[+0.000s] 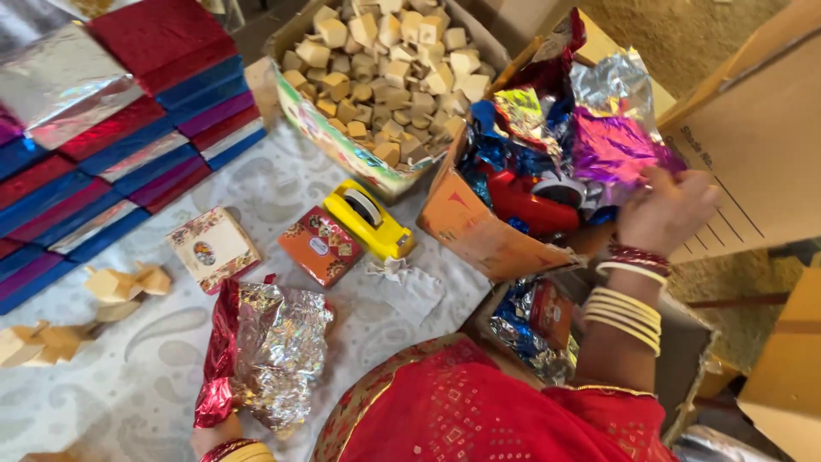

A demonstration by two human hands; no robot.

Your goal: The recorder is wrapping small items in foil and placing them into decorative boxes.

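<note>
My left hand (215, 434) sits low at the bottom edge, gripping a crumpled sheet of silver and red foil (267, 351) over the patterned cloth. My right hand (665, 210) reaches up into an orange cardboard box (479, 229) stuffed with shiny foil sheets (599, 128) in pink, silver and blue, its fingers closed on the pink foil. Several bangles circle that wrist. A red tape dispenser (530, 208) lies inside the same box.
A yellow tape dispenser (369, 219) and two small printed boxes (265, 244) lie on the cloth. A large carton of tan wooden blocks (385, 73) stands behind. Stacked foil-wrapped boxes (120, 128) fill the left. Loose wooden pieces (111, 295) lie nearby. Plain cartons (753, 145) stand at right.
</note>
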